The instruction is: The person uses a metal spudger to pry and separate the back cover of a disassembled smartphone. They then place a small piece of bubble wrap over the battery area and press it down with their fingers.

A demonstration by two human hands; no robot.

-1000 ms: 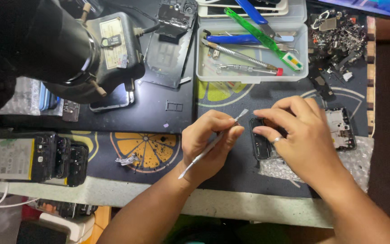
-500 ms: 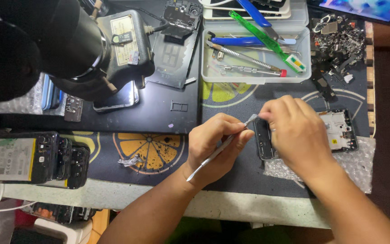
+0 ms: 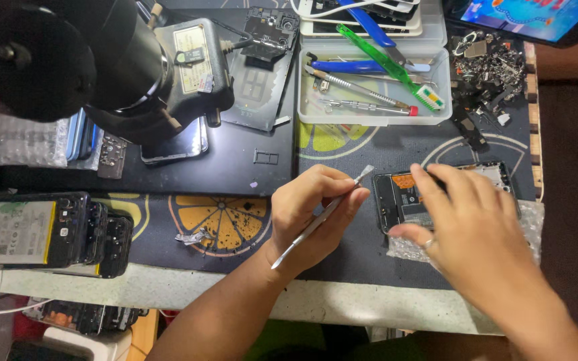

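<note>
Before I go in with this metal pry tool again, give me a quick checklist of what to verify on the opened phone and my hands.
1. Thin metal pry tool gripped in left hand: ok.
2. Tool tip at the opened black phone: not ok, it points just off the phone's top left corner.
3. Right hand steadying the phone: ok, fingers rest on it.
4. Phone seated on the bubble wrap sheet: ok.
5. Phone's internals visible: cannot tell, right hand covers most.

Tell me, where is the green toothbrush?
In the head view, the green toothbrush lies slanted in the clear plastic tray at the top of the desk, across the metal tools, above the opened phone.
</note>
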